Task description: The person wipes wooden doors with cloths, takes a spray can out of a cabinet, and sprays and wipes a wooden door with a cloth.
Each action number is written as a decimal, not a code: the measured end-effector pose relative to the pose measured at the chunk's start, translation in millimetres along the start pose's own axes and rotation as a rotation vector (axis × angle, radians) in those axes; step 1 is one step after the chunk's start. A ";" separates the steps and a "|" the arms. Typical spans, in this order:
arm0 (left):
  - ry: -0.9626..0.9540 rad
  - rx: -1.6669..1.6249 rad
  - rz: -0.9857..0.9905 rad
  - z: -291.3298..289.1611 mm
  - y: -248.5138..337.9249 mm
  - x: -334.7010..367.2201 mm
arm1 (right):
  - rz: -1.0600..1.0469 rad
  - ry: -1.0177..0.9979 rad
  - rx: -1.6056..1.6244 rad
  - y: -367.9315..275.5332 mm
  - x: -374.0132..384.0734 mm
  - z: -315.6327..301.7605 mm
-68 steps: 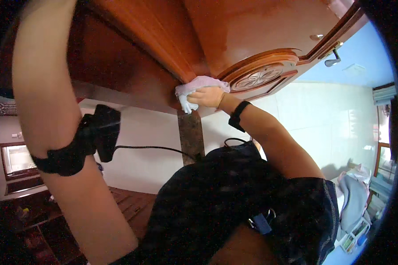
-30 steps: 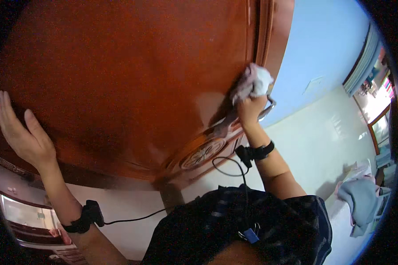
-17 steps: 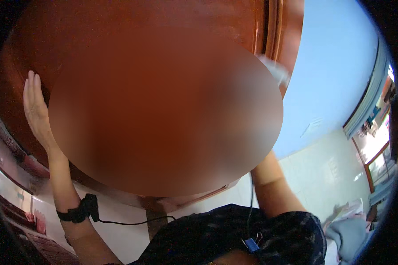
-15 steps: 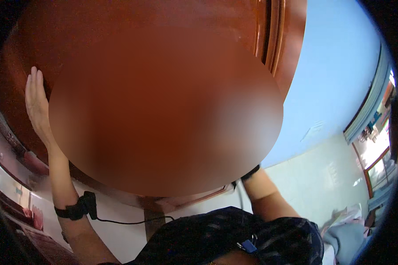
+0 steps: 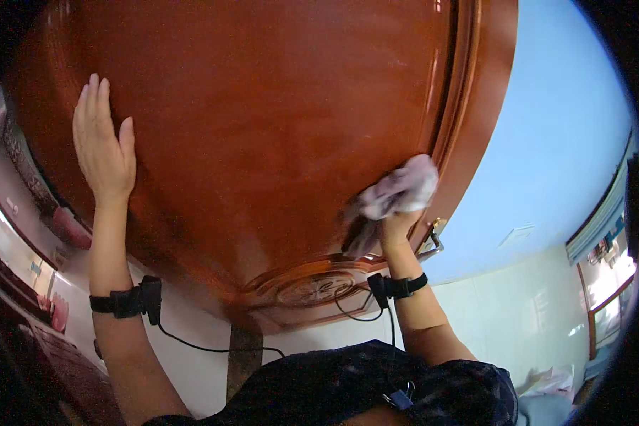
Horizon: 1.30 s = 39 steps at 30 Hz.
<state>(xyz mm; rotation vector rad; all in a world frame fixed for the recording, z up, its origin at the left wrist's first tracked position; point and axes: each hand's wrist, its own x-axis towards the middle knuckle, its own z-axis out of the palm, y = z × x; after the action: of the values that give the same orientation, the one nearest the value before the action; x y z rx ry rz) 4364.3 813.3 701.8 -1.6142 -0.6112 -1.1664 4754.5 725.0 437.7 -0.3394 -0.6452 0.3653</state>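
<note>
A glossy reddish-brown wooden door (image 5: 263,128) fills the middle of the view. My left hand (image 5: 105,145) lies flat against its left part, fingers stretched upward and thumb apart. Near the door's right edge, my right hand (image 5: 399,224) grips a pale pinkish-white cloth (image 5: 402,188) pressed to the wood. The cloth hides most of the fingers and is a little blurred. Just right of that wrist is a metal door handle (image 5: 433,245). A carved round ornament (image 5: 319,287) shows on the door's lower part.
A black strap with a cabled device circles each wrist; the left cable (image 5: 213,349) runs to my dark shirt. Right of the door is a light blue wall (image 5: 547,128) above pale tiles (image 5: 504,312). A window (image 5: 610,284) and piled fabric (image 5: 547,397) are at far right.
My left hand has shifted right and slightly up along the door. The right hand with the cloth, behind a blurred patch before, now shows. The view has shifted a little.
</note>
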 end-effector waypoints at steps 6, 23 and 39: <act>0.066 -0.067 -0.034 5.3 -0.5 7.5 | 0.181 -0.412 -0.264 89.2 -76.9 -4.1; -1.017 -0.665 -1.110 -215.1 -18.8 -389.1 | 0.671 -1.554 -0.931 88.6 -264.0 40.2; -0.826 -0.335 -1.881 -364.4 -123.6 -572.2 | 1.118 -1.689 -0.805 340.8 -452.3 162.5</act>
<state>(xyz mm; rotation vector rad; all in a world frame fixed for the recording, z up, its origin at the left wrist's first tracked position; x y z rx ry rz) 3888.2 608.1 247.2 -1.4805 -2.9729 -1.7486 4240.8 862.6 184.1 -1.1934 -2.2779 1.5313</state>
